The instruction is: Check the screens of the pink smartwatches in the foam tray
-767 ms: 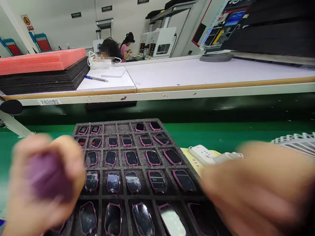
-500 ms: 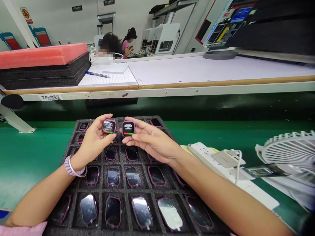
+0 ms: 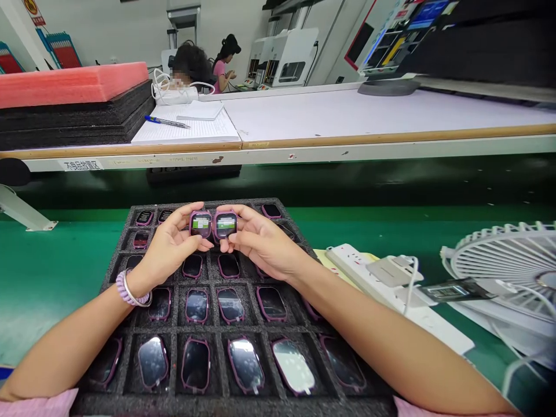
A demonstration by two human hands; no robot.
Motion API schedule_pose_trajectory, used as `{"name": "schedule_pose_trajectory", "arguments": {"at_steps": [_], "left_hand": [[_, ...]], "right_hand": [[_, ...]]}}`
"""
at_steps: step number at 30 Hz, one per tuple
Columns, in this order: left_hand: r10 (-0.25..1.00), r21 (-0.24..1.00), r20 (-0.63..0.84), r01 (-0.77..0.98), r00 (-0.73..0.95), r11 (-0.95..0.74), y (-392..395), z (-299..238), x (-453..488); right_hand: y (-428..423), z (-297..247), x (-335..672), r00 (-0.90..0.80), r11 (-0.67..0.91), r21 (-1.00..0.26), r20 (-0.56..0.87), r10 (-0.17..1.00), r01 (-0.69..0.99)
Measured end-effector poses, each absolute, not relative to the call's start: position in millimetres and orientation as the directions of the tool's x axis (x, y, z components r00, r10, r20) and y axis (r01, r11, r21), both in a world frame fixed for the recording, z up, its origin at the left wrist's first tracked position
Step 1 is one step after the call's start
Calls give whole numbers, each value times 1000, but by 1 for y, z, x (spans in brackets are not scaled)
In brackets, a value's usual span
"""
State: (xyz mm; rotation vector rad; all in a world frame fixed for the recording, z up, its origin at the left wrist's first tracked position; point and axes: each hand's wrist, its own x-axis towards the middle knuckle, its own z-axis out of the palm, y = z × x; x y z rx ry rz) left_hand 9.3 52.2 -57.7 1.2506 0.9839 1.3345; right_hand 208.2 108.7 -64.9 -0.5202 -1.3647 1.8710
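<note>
Watches (image 3: 201, 225), gripped one each by both hands (image 3: 167, 248), leave little room between their edges.

- Watch screens (image 3: 201, 224) look glossy and glass-like.
- The tray (image 3: 217, 404) looks like rough, matt foam.
- The bench top (image 3: 52, 272) is smooth, shiny.
- The lined sheets (image 3: 195, 134) are matt paper.

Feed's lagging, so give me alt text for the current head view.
The left hand holds a purple-framed, rounded-square watch and the right hand a matching watch, screens lit, side by side above a dark foam compartment tray holding more. A white plastic fan stands at right.
</note>
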Motion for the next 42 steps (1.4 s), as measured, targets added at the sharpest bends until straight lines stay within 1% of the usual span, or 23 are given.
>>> {"name": "schedule_pose_trajectory", "arguments": {"at_steps": [7, 12, 23, 32, 37, 42], "left_hand": [[992, 983, 107, -154, 64, -96, 49, -56, 11], [994, 985, 101, -145, 52, -92, 50, -55, 14], [998, 981, 45, -191, 32, -38, 52, -55, 10], [999, 980, 39, -195, 30, -33, 52, -57, 11], [998, 975, 63, -214, -15, -65, 53, -57, 10], [996, 979, 81, -184, -33, -86, 59, -59, 6]], "right_hand": [[111, -70, 206, -607, -123, -934, 114, 786, -335], [112, -73, 205, -603, -106, -928, 142, 785, -358], [112, -72, 203, -605, -132, -932, 108, 789, -338], [112, -74, 204, -608, -105, -945, 112, 786, -310], [112, -72, 204, -603, -127, -937, 102, 791, -326], [116, -73, 204, -593, -125, -933, 108, 798, -337]]}}
